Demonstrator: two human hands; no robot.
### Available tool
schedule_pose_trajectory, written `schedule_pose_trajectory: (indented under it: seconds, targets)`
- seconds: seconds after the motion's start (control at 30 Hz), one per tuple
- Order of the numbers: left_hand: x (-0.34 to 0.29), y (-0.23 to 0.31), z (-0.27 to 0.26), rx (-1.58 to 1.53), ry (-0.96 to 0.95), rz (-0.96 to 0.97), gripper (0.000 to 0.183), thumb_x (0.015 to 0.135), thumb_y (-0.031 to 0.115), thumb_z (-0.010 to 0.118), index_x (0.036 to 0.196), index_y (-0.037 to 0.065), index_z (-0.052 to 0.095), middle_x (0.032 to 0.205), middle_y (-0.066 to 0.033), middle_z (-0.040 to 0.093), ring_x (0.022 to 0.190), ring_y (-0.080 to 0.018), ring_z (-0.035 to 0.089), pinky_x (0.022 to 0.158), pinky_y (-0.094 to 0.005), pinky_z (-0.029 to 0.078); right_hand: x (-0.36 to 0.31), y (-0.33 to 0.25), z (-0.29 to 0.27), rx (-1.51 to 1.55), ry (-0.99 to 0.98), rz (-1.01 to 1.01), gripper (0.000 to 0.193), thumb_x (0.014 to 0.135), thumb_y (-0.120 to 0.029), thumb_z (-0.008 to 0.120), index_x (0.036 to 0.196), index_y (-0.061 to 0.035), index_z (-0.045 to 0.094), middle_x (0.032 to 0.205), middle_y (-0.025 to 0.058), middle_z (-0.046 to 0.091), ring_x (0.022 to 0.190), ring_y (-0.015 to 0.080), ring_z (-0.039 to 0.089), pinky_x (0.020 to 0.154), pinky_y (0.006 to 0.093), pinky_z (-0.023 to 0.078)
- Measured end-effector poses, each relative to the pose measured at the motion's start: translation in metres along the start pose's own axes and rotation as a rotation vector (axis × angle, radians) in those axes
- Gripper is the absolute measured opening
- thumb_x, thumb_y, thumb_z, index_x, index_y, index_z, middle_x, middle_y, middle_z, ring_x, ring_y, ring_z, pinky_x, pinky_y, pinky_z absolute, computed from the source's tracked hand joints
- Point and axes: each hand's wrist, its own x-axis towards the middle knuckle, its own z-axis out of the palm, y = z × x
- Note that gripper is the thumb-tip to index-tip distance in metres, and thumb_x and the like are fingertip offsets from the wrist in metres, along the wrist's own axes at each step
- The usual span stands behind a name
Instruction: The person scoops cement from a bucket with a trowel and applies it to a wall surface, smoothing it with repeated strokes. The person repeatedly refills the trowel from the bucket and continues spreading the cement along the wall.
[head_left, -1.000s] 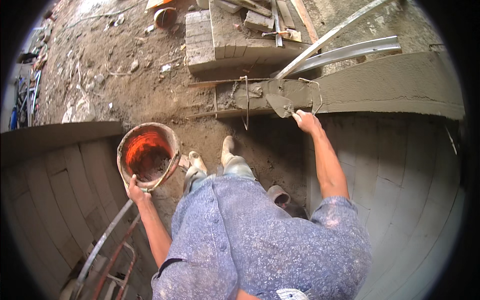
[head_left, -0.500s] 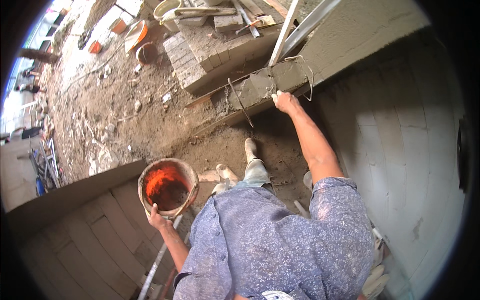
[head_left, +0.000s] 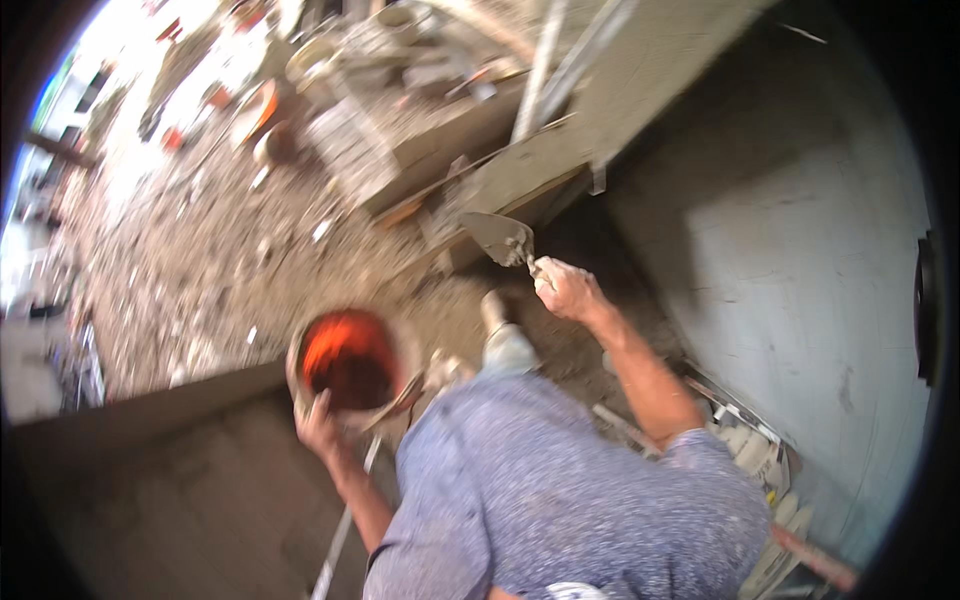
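Note:
My left hand [head_left: 318,424] is closed on the near rim of an orange bucket [head_left: 345,345], whose rim and outside are caked with grey. Dark material shows low inside it. In my right hand [head_left: 568,288] is the handle of a trowel [head_left: 492,232], its pointed blade aimed to the far left with some wet mortar on it near the handle. The blade is held in front of a mortar-covered wall top [head_left: 530,170], which runs up to the far right. The bucket and the trowel are well apart. Motion blurs the picture somewhat.
Stacked grey blocks [head_left: 350,150] stand beyond the wall top, with metal bars [head_left: 560,70] leaning beside them. Orange buckets [head_left: 255,112] lie on the rubble-strewn ground at far left. Grey walls rise on both sides, and bags [head_left: 745,450] lie at right.
My right hand has drawn back from the wall top toward me, bringing the trowel blade into sight. The bucket in my left hand has shifted slightly right. The view has turned.

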Motion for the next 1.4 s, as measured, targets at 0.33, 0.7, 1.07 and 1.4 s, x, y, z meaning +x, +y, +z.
schedule_pose_trajectory:
  seconds: [0.33,0.7,1.07,1.4]
  targets:
    - [0.009,0.113,0.053,0.097,-0.332,0.323,0.051,0.08,-0.007,0.061,0.131,-0.008,0.058,0.113,-0.004,0.066,0.097,-0.0116,0.062,0.087,-0.0253,0.049,0.026,-0.218,0.142,-0.248,-0.211,-0.334,0.034,0.091,-0.027,0.062,0.117,-0.005,0.061,0.097,0.0172,0.067,0.084,0.0345,0.072,0.071,0.0465,0.059]
    - [-0.014,0.157,0.081,0.361,-0.59,0.302,0.057,0.077,-0.009,0.063,0.134,-0.003,0.061,0.119,-0.0063,0.066,0.099,-0.0099,0.06,0.089,-0.0242,0.048,0.059,-0.193,0.079,-0.307,-0.499,-0.798,0.026,0.096,-0.027,0.058,0.098,-0.0057,0.073,0.085,0.0097,0.073,0.073,0.0213,0.072,0.058,0.0347,0.057]
    - [-0.006,0.107,0.067,-0.014,-0.372,0.231,0.046,0.087,0.002,0.068,0.132,-0.003,0.06,0.102,0.0002,0.065,0.086,-0.0071,0.058,0.074,-0.0218,0.045,-0.009,-0.235,0.065,0.73,-0.766,-0.15,0.047,0.099,-0.039,0.056,0.124,0.0002,0.062,0.088,0.0125,0.068,0.066,0.0201,0.066,0.056,0.0331,0.052]
    - [-0.014,-0.008,0.001,-0.225,0.028,0.127,0.041,0.094,0.006,0.065,0.133,-0.003,0.059,0.119,-0.0087,0.067,0.103,-0.0166,0.064,0.092,-0.0314,0.051,-0.031,-0.178,0.022,1.069,-0.708,0.211,0.033,0.102,-0.03,0.057,0.119,-0.0017,0.056,0.083,0.0054,0.061,0.053,0.0098,0.06,0.042,0.025,0.051]
